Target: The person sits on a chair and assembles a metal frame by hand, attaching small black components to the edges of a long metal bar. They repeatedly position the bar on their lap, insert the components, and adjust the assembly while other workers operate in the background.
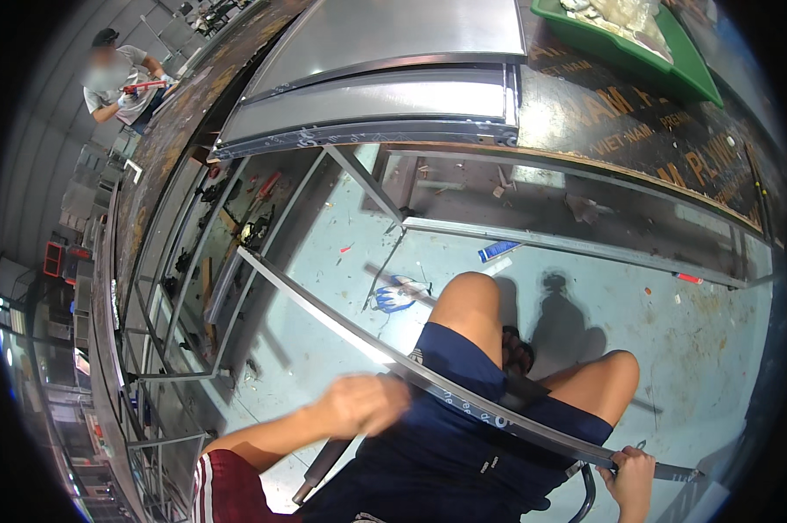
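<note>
one long metal strip (424, 375) crosses the head view on a slant, from left of centre to the lower right, above the seated person's dark blue shorts (480, 453). at lower right, the right hand (633, 478) grips the strip near its end, its fingers curled and pinching the edge. at lower left of centre, the left hand (363, 406) is blurred beside the strip; its fingers look bent in, but i cannot tell whether they pinch anything. along the top, metal panels (384, 35) lie on a workbench (568, 131), with a green tray (691, 71) at upper right. a blue-and-white glove (398, 296) lies on the floor (690, 340) near the middle. at upper left, a co-worker (119, 83) holds a red tool (145, 86).
</note>
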